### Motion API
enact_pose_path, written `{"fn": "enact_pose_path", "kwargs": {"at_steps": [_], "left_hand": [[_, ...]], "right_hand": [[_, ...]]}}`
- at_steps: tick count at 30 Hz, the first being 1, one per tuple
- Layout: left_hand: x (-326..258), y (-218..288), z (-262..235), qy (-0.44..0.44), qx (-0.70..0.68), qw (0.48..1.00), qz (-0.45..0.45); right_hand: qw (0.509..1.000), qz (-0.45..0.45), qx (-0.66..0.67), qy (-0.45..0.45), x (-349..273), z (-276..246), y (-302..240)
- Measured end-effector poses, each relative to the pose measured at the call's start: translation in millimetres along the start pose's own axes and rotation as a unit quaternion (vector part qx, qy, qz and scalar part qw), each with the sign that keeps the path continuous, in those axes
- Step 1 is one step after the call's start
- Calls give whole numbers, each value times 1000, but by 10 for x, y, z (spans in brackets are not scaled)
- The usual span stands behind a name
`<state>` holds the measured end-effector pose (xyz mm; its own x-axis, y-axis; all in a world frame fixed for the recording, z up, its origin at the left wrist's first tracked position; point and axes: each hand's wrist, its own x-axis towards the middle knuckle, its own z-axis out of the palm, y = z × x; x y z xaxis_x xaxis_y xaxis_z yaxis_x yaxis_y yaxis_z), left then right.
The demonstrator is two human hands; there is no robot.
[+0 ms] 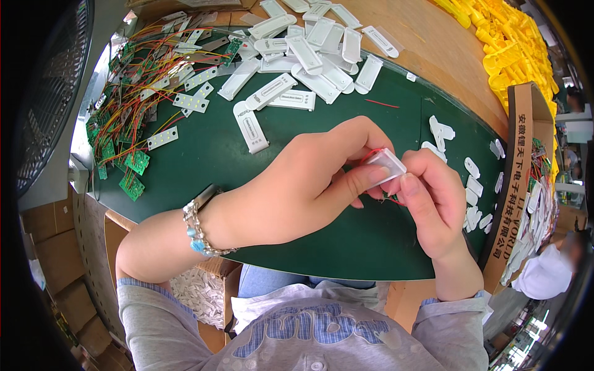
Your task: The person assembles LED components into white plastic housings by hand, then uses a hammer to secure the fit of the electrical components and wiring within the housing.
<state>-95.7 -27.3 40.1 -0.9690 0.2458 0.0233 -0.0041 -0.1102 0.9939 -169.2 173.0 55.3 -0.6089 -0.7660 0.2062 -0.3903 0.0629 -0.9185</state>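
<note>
My left hand (pixel 309 185), with a bracelet on its wrist, is closed over the middle of the green table. Between its thumb and fingers it grips a small clear-and-white plastic housing (pixel 387 162). Red wire (pixel 371 153) shows at the housing's upper left side, and more wire shows below it, partly hidden by the fingers. My right hand (pixel 438 201) is closed too, its thumb and forefinger pinched at the housing's lower right end. Whether those fingertips grip the housing or the wire beneath it, I cannot tell.
White plastic casings (pixel 306 52) are heaped at the far side. Green circuit boards (pixel 137 162) and LED strips (pixel 163 138) with tangled wires lie left. Small white parts (pixel 473 187) lie right, beside a cardboard box (pixel 512 185). Yellow parts (pixel 504 46) are piled far right; a fan (pixel 55 80) stands left.
</note>
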Motion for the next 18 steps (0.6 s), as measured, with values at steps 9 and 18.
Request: {"fn": "enact_pose_path", "kwargs": {"at_steps": [9, 18], "left_hand": [[30, -124, -57, 28, 163, 970, 178], [23, -154, -45, 63, 227, 940, 248]], "right_hand": [[942, 137, 299, -71, -3, -20, 26], [965, 82, 246, -47, -94, 112, 55]]}}
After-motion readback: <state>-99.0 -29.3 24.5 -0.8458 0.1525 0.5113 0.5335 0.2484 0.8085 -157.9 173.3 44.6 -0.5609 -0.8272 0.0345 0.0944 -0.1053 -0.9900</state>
